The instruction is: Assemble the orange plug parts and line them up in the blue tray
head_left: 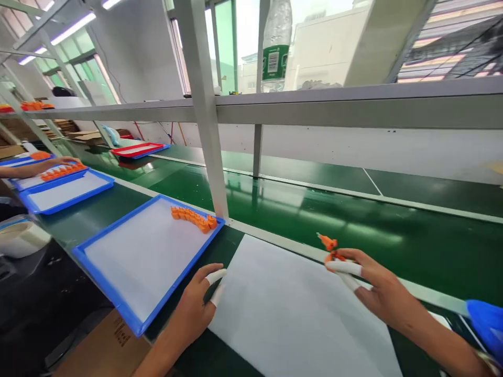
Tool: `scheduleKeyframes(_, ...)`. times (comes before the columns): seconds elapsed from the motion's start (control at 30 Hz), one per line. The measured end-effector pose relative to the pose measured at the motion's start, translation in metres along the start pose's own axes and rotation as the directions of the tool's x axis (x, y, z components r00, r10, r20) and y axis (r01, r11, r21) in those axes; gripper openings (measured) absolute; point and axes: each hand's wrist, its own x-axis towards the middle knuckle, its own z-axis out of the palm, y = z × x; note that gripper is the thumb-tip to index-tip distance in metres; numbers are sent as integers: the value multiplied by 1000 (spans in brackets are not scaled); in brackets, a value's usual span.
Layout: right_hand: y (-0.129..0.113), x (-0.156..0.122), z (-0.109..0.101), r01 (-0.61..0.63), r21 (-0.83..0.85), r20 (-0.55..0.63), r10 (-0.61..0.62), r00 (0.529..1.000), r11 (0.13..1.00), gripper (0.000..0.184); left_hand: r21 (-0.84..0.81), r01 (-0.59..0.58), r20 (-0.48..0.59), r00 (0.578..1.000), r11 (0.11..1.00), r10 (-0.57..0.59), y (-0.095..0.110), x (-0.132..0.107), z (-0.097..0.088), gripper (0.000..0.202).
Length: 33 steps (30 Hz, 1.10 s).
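My right hand [371,285] pinches a small orange part [329,246] between white-capped fingertips, just above the far edge of a white sheet [291,309] on the green bench. My left hand [198,303] rests at the sheet's left edge, fingers curled and touching the sheet, next to a blue tray [113,293]. That tray has a white liner and a short row of orange parts [194,218] at its far corner.
A green conveyor belt [353,220] runs behind the sheet, crossed by a white frame post [204,115]. Further left lie more blue trays [63,191] with orange parts, where another person's hand [58,162] works. A red tray [137,150], a tape roll [19,238] and a cardboard box [106,351] are nearby.
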Motion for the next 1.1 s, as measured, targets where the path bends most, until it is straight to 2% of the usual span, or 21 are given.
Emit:
scheduleKeyframes(0.03, -13, 0, 13, 79, 33, 79, -82, 994, 996, 35, -141, 27, 114, 993, 990, -11, 13, 9, 9, 39)
scheduleKeyframes(0.07, -27, 1, 27, 120, 49, 89, -124, 988, 992, 39, -285, 73, 217, 976, 956, -10, 26, 17, 18, 42)
scheduleKeyframes(0.17, -66, 5, 60, 189, 103, 24, -192, 981, 977, 34, -624, 272, 444, 895, 733, 46, 62, 41, 46, 51)
scheduleKeyframes(0.23, -83, 3, 70, 149, 162, -13, -149, 989, 975, 24, -723, 381, 520, 849, 576, 91, 81, 54, 59, 41)
scheduleKeyframes(0.27, -88, -1, 72, 117, 190, -30, -113, 993, 975, 21, -742, 414, 539, 836, 527, 104, 88, 59, 65, 35)
scheduleKeyframes(0.33, -91, -11, 70, 26, 237, -53, -14, 998, 971, 24, -746, 424, 545, 832, 513, 105, 97, 64, 73, 28)
scheduleKeyframes(0.37, -90, -17, 69, -20, 255, -63, 37, 997, 967, 32, -734, 396, 530, 842, 552, 100, 98, 65, 77, 26)
scheduleKeyframes(0.43, -86, -29, 67, -99, 286, -73, 125, 989, 953, 53, -670, 251, 441, 891, 699, 103, 94, 63, 86, 23)
scheduleKeyframes(0.5, -82, -40, 67, -138, 311, -91, 174, 980, 940, 67, -531, 14, 297, 940, 847, 170, 86, 57, 96, 26)
scheduleKeyframes(0.53, -81, -44, 69, -146, 323, -98, 187, 977, 935, 68, -447, -109, 227, 946, 888, 230, 82, 54, 100, 31)
scheduleKeyframes(0.6, -79, -51, 75, -156, 343, -110, 205, 973, 926, 60, -309, -307, 123, 925, 900, 358, 76, 48, 108, 41)
scheduleKeyframes(0.63, -79, -54, 78, -161, 352, -116, 213, 970, 922, 51, -268, -367, 92, 911, 891, 403, 75, 45, 110, 42)
scheduleKeyframes(0.7, -79, -58, 82, -173, 382, -123, 235, 964, 908, 33, -232, -407, 52, 902, 883, 429, 75, 42, 114, 38)
scheduleKeyframes(0.8, -81, -60, 88, -205, 472, -107, 287, 952, 857, 25, -271, -315, 53, 939, 909, 341, 79, 40, 117, 30)
scheduleKeyframes(0.87, -81, -61, 92, -231, 542, -87, 327, 941, 808, 25, -347, -198, 92, 965, 917, 244, 79, 39, 119, 27)
scheduleKeyframes(0.93, -80, -62, 96, -268, 605, -67, 383, 921, 750, 25, -449, -51, 173, 974, 892, 143, 77, 39, 120, 27)
scheduleKeyframes(1.03, -76, -63, 102, -301, 643, -79, 452, 889, 704, 24, -581, 186, 358, 933, 792, 44, 74, 41, 121, 34)
scheduleKeyframes(1.1, -74, -64, 103, -266, 593, -143, 425, 894, 760, 26, -619, 290, 440, 898, 730, 17, 74, 42, 121, 39)
